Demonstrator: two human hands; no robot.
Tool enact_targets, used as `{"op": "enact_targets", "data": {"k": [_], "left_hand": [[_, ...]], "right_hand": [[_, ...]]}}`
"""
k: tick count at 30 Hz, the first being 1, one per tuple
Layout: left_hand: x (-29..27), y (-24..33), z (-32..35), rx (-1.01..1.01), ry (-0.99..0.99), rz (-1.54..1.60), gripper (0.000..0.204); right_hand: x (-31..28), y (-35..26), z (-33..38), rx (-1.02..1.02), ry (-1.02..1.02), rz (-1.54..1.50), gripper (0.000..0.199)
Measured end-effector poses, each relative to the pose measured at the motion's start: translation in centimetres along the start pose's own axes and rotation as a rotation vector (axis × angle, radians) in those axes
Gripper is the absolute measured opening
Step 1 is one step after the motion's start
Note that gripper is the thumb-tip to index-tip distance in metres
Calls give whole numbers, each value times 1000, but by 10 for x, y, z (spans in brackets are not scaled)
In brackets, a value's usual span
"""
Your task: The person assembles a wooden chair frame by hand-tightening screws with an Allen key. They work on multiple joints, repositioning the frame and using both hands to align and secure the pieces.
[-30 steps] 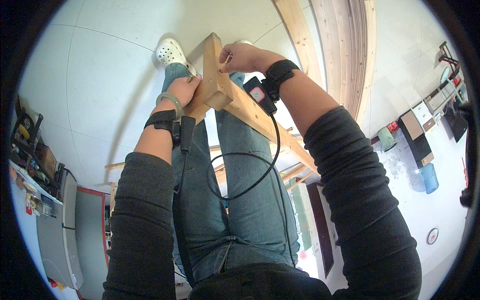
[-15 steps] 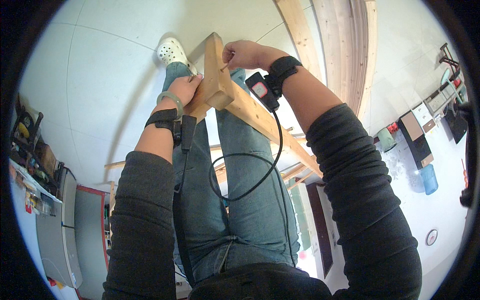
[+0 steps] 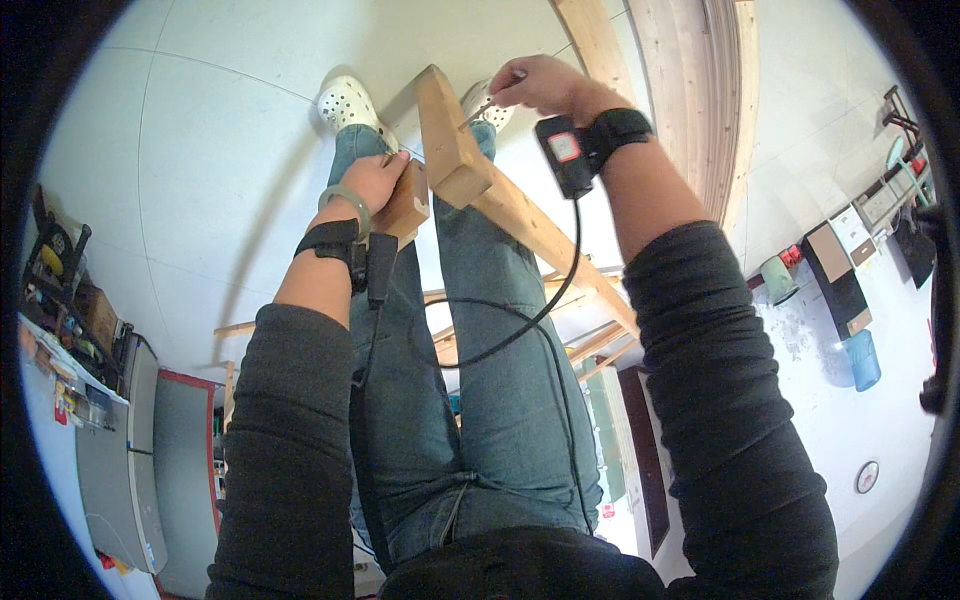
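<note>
My left hand (image 3: 372,182) is closed on a wooden beam (image 3: 408,208) whose squared end points up beside my legs. Just right of it stands a short wooden block (image 3: 447,145), tilted, on the end of a long wooden bar (image 3: 545,232) that runs back toward the lower right. A narrow gap separates the block from the beam. My right hand (image 3: 545,85) pinches a thin metal rod (image 3: 477,115), whose far end meets the block's right side. The rod's exact kind is hard to make out.
Long planks (image 3: 680,100) lie on the tiled floor at upper right. Clogs (image 3: 345,103) show beyond the wood. A black cable (image 3: 490,350) loops over my legs between the wrist devices. At right are a green bin (image 3: 777,280) and a blue container (image 3: 860,360).
My right hand has moved right and slightly up, still pinching the rod, more of which now shows. The block has shifted right, and a gap has opened between it and the left beam.
</note>
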State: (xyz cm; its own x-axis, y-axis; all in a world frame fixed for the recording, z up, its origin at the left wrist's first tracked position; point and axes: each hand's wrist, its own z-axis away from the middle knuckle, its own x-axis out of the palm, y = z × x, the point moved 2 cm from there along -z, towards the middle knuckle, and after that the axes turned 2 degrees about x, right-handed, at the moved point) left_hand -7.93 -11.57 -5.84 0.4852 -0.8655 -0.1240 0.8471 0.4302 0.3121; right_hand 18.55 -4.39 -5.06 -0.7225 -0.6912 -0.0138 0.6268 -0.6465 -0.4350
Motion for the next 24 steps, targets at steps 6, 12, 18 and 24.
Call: {"op": "enact_targets", "data": {"k": [6, 12, 18, 24], "left_hand": [[0, 0, -2, -59, -22, 45, 58], [-2, 1, -1, -40, -9, -61, 55], [-10, 9, 9, 81, 44, 153, 53], [-16, 12, 14, 197, -230, 362, 61]], "right_hand": [[-20, 6, 12, 98, 68, 140, 26], [21, 1, 10, 52, 176, -113, 20], [54, 18, 5, 68, 347, -479, 21], [111, 2, 16, 132, 788, -462, 20]]}}
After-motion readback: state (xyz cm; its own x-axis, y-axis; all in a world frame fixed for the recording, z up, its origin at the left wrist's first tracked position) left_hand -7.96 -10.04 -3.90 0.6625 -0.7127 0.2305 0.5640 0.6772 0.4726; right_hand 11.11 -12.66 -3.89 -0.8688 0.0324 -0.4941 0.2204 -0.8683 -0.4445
